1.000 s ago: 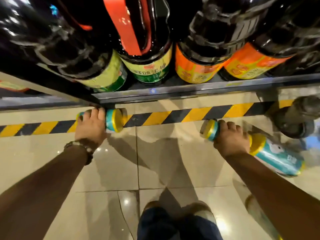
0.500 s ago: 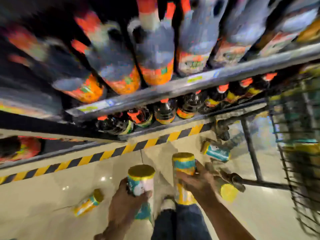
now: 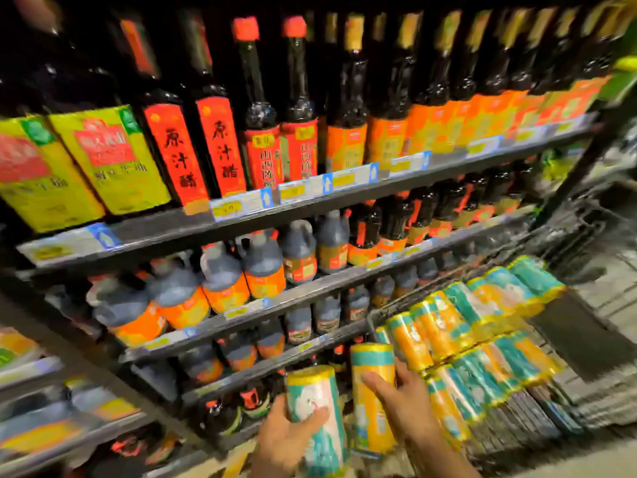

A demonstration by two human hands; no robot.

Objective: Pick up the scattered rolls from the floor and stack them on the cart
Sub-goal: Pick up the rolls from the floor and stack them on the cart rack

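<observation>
At 6 o'clock the left hand [image 3: 286,439] is wrapped round one upright roll [image 3: 315,408], thumb across its front, and just at its 3 o'clock the right hand [image 3: 403,405] grips a second roll [image 3: 370,370], also upright, fingers curled over its side. The second roll is just beside the stack [image 3: 482,329] of like rolls lying in rows in the wire cart [image 3: 593,405] at 4 o'clock. Shelves [image 3: 165,229] of dark bottles [image 3: 348,108] fill the view from 9 to 1 o'clock.
</observation>
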